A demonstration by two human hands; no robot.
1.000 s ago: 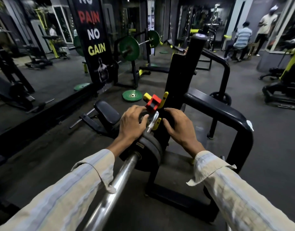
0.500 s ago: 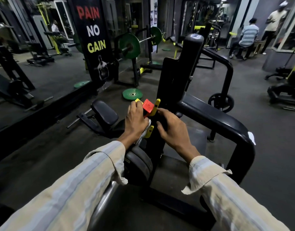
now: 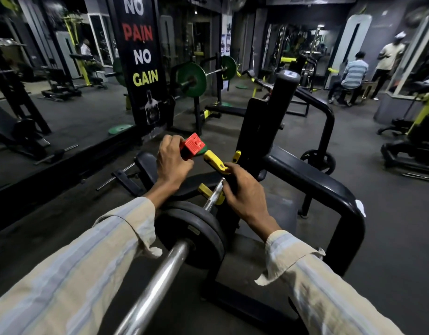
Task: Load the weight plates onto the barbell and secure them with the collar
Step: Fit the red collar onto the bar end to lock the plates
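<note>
A chrome barbell runs from the bottom centre up toward the middle. Two black weight plates sit on its sleeve. At the bar's tip is a collar with a red latch block and yellow jaws, spread apart around the sleeve end. My left hand grips the red latch side. My right hand holds the yellow jaw on the right, thumb near the bar's end. Both sleeves are pale and striped.
A black rack frame stands right beside the bar end. A black padded bench lies left of it. A green plate lies on the floor, and a barbell with green plates rests on a far rack. Two people are at the far right.
The collar's jaws have swung apart: my left hand lifted the red latch up and left, my right hand pulled the yellow arm right. The plates and bar shaft are in view again.
</note>
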